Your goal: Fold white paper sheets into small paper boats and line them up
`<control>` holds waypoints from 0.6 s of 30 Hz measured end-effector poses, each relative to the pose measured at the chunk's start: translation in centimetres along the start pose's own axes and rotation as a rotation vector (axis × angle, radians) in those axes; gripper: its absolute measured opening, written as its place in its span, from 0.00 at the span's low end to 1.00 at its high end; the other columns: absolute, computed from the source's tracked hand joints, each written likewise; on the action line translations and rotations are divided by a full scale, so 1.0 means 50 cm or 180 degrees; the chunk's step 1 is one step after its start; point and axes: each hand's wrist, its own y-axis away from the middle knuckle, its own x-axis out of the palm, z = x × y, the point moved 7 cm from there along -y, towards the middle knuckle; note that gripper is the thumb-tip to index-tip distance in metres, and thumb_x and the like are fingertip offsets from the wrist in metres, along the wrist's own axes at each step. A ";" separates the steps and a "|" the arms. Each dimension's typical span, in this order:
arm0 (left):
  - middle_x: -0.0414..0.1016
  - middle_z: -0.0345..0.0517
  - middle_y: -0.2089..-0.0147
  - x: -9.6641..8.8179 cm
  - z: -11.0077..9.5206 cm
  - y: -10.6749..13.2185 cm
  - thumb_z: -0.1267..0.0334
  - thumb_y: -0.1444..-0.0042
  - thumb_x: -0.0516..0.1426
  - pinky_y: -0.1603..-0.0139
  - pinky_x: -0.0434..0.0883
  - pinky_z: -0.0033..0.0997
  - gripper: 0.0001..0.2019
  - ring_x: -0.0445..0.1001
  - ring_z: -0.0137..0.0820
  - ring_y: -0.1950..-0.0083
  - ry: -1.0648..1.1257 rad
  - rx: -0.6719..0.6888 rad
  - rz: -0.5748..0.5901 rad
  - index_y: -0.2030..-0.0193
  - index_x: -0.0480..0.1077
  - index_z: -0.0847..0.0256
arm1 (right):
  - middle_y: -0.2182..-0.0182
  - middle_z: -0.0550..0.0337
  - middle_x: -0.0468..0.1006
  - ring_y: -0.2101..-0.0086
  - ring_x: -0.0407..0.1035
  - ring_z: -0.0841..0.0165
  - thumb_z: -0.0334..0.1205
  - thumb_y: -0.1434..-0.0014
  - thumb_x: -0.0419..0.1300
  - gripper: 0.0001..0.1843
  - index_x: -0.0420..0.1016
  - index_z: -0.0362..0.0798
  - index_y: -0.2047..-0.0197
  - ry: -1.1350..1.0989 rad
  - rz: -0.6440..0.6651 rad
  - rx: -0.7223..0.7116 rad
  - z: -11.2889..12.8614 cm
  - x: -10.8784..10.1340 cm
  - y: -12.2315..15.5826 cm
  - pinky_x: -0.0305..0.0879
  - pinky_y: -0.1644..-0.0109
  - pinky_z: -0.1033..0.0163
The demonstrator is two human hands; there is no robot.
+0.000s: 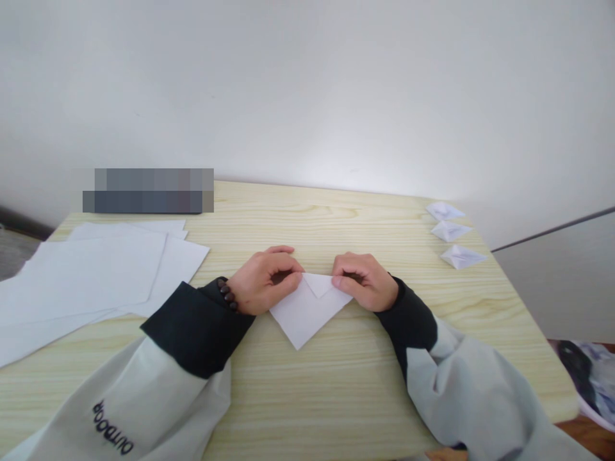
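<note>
Between my hands is a white sheet of paper [302, 317], folded so that a small triangular flap lies over its top edge and one corner points toward me. My left hand [266, 278] pinches its upper left edge between thumb and index finger. At the upper right edge, my right hand [362, 280] grips the paper with the thumb on top and the fingers curled. The fingertips behind the paper are partly hidden.
Loose white sheets [91, 275] lie overlapping on the left of the wooden table [307, 403]. Several folded paper pieces stand at the right edge, one being a pointed paper shape [464, 257]. A pixelated dark object [148, 192] sits at the back left, before the wall [307, 96].
</note>
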 end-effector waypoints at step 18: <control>0.69 0.34 0.77 0.002 -0.004 -0.002 0.61 0.43 0.48 0.39 0.59 0.36 0.13 0.67 0.22 0.75 -0.0049 -0.0014 0.0027 0.73 0.68 0.61 | 0.80 0.63 0.67 0.77 0.58 0.73 0.36 0.43 0.53 0.10 0.66 0.46 0.76 0.0174 0.0039 -0.0027 0.005 0.002 0.001 0.56 0.69 0.66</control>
